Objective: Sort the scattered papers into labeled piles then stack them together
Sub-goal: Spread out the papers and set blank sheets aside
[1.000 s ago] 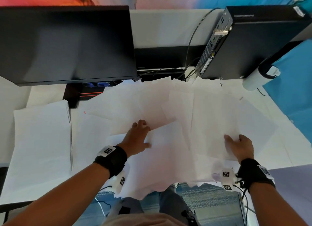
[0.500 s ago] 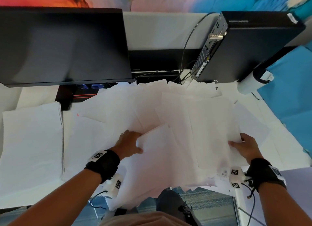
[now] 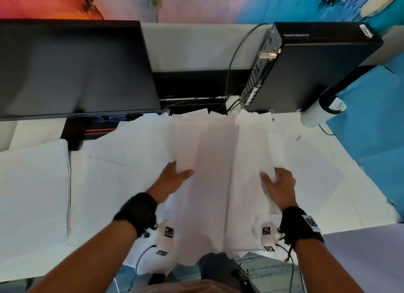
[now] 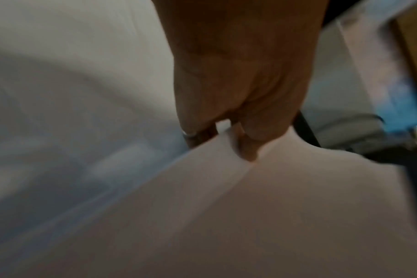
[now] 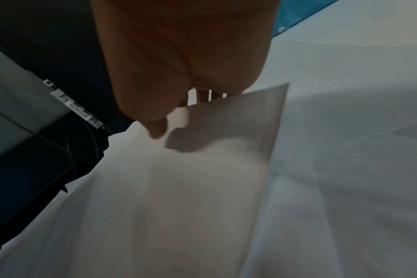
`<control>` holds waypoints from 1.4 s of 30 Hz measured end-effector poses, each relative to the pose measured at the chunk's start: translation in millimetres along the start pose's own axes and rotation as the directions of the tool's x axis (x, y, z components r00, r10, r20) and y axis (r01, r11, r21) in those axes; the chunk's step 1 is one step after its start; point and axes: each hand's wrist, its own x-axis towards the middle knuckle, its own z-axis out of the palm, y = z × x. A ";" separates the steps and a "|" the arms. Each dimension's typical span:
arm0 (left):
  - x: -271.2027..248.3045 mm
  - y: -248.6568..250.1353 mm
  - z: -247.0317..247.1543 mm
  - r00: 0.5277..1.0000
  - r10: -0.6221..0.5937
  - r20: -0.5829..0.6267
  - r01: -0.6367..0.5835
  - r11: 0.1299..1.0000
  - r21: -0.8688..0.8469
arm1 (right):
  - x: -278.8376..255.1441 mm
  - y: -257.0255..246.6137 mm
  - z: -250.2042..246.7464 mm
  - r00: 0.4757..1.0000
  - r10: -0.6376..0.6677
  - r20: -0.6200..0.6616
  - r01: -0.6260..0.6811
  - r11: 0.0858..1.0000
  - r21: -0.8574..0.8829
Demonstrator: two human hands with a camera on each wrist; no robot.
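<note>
While both hands clamp the gathered bundle (image 3: 209, 183), left hand (image 3: 172, 181) and right hand (image 3: 277, 185) at its side edges, I judge squeezing evenly inward keeps sheets from slipping toward the monitor (image 3: 72, 69).

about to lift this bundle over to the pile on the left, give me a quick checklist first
1. Left hand grips the bundle: ok, thumb on top, fingers under its left edge.
2. Right hand grips the bundle: ok, thumb on top at its right edge.
3. Bundle edges squared: not ok, sheets fan out at the far end.
4. Loose sheets separated from the bundle: cannot tell, they overlap under it.
5. Pile on the left reachable: ok, nothing lies on top of it.
6. Labels readable: cannot tell, none show on the blurred white paper.
</note>
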 end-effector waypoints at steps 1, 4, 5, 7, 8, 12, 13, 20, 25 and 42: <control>2.1 4.1 19.6 0.998 0.017 -0.059 -0.015 0.999 0.032 | 0.4 -3.2 1.7 1.000 0.008 -0.008 -0.008 1.000 -0.005; 10.8 12.4 68.7 0.996 -0.013 -0.085 0.027 0.986 0.164 | -5.7 -16.1 2.0 0.997 0.058 0.049 -0.059 0.998 0.025; 13.8 14.0 79.6 0.996 -0.051 -0.073 0.064 0.980 0.190 | -9.2 -18.3 2.0 0.996 0.049 0.081 -0.054 0.996 0.069; 18.1 17.7 94.2 0.994 -0.073 -0.087 0.087 0.982 0.169 | -16.3 -19.9 1.6 0.990 0.003 0.139 -0.024 0.988 0.154; 19.3 20.2 98.6 0.991 -0.079 -0.109 0.093 0.988 0.126 | -17.0 -16.9 1.9 0.986 -0.009 0.166 -0.019 0.986 0.164; 27.4 15.9 103.8 0.983 -0.100 -0.155 0.087 0.992 -0.091 | -9.8 -2.6 -2.9 0.996 0.045 0.079 -0.046 0.999 0.008; 30.1 10.8 102.1 0.979 -0.125 -0.159 0.103 0.985 -0.139 | -4.4 4.1 -4.4 0.994 0.100 0.055 -0.099 0.995 -0.020; 26.5 -6.8 95.7 0.971 -0.183 -0.157 0.123 0.937 -0.328 | 31.3 6.1 -12.8 0.971 0.237 -0.045 -0.228 0.962 0.150; 22.7 -14.4 97.7 0.975 -0.218 -0.049 0.166 0.855 -0.491 | 47.9 4.9 -12.7 0.953 0.303 -0.009 -0.303 0.953 0.000; 22.0 -19.4 83.2 0.960 -0.280 0.023 0.224 0.712 -0.665 | -21.0 12.3 12.5 0.890 0.407 0.205 -0.455 0.819 0.349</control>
